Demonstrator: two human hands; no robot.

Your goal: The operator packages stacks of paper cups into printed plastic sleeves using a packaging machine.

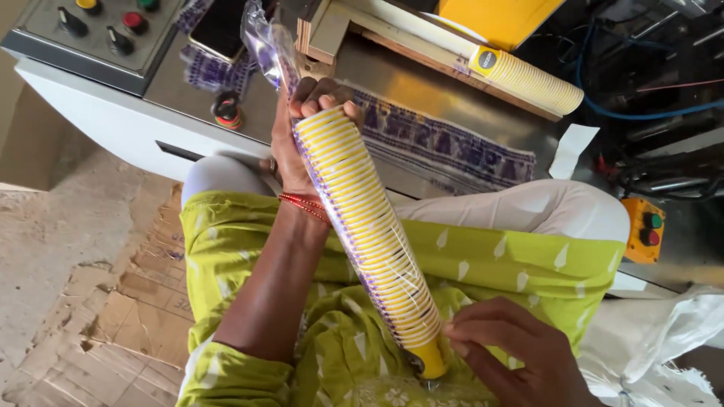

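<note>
A long stack of yellow paper cups (373,234) in a clear plastic sleeve with purple print lies slanted across my lap. My left hand (305,132) grips the stack's upper end, where the sleeve's loose open end (264,41) sticks up past my fingers. My right hand (520,350) rests at the lower end, fingers touching the bottom cups near the yellow base. I wear a green patterned garment and red bangles on the left wrist.
A metal machine top (422,90) lies ahead with flat purple-printed sleeves (445,143), a control panel with knobs (102,30) and a phone (222,26). Another cup stack (528,79) lies on a wooden rail. A yellow button box (645,230) is at right; torn cardboard (128,301) covers the floor.
</note>
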